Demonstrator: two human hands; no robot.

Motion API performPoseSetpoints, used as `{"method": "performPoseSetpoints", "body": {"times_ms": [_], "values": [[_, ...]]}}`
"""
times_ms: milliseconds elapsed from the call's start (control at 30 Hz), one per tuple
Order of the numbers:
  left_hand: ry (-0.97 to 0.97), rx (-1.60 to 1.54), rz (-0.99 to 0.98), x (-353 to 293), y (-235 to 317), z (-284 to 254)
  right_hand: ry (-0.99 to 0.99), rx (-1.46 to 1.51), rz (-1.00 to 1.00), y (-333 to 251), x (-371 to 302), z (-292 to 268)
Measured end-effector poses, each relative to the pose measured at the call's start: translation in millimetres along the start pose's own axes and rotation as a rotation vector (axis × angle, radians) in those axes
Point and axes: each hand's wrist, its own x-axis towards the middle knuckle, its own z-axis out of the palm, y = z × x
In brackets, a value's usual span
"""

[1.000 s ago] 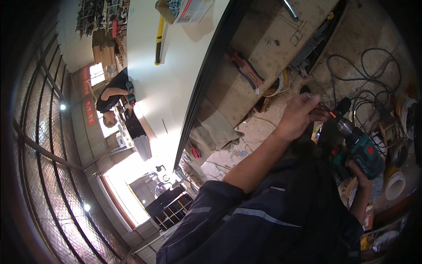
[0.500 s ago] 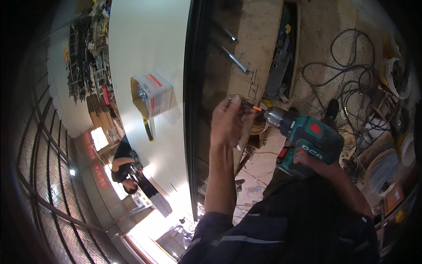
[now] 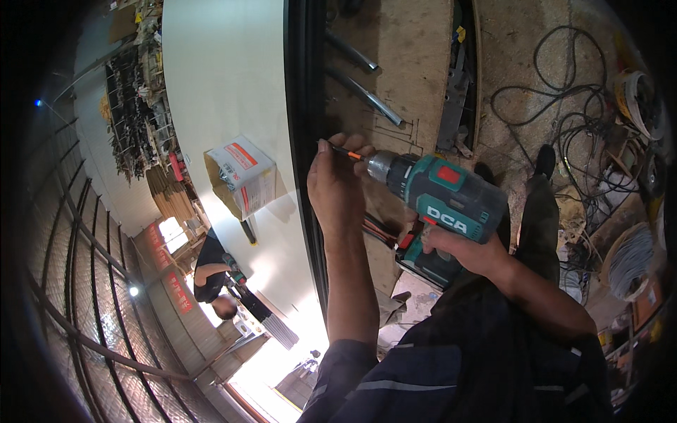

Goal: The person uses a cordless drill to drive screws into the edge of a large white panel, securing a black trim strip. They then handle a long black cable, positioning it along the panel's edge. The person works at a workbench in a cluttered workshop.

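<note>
A long white panel [image 3: 226, 84] runs down the left of the frame from the top edge, with a dark edge strip [image 3: 305, 106] along its right side. Right of that strip, a brown wooden surface [image 3: 419, 63] fills the upper centre, with dark lines drawn on it. At lower left, beyond the panel, a co-worker [image 3: 210, 275] in dark clothing has a drill of similar colours at hand. Loops of black cable [image 3: 587, 87] lie on the floor at upper right. Right of centre is your green-and-black drill [image 3: 458, 194], its chuck pointing toward the left; your right hand [image 3: 469, 250] is wrapped round its grip. On the panel, left of centre, stands an open carton [image 3: 254, 185] with small metal pieces inside. Two metal tubes [image 3: 381, 106] lie on the wooden surface, above the drill. Your left hand [image 3: 338, 187], near the dark edge strip, has thumb and fingers pinched about the far end of the orange-banded bit [image 3: 355, 155] in the chuck; you cannot tell whether a screw sits at its tip.
</note>
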Motion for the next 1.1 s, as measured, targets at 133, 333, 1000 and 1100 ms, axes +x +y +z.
{"method": "performPoseSetpoints", "body": {"times_ms": [133,333,1000,1100], "values": [[0.008,0.028,0.023,-2,4,2,-0.003,0.068,0.065,-1,-1,1],[0.032,0.064,0.029,-1,11,1,-0.042,-0.036,0.042,-2,11,6],[-0.175,1.702,0.957,0,49,-84,-0.074,-0.144,-0.198,11,12,-4],[-0.145,1.727,0.940,1,46,-87,-0.096,-0.100,-0.192,13,14,-2]]}}
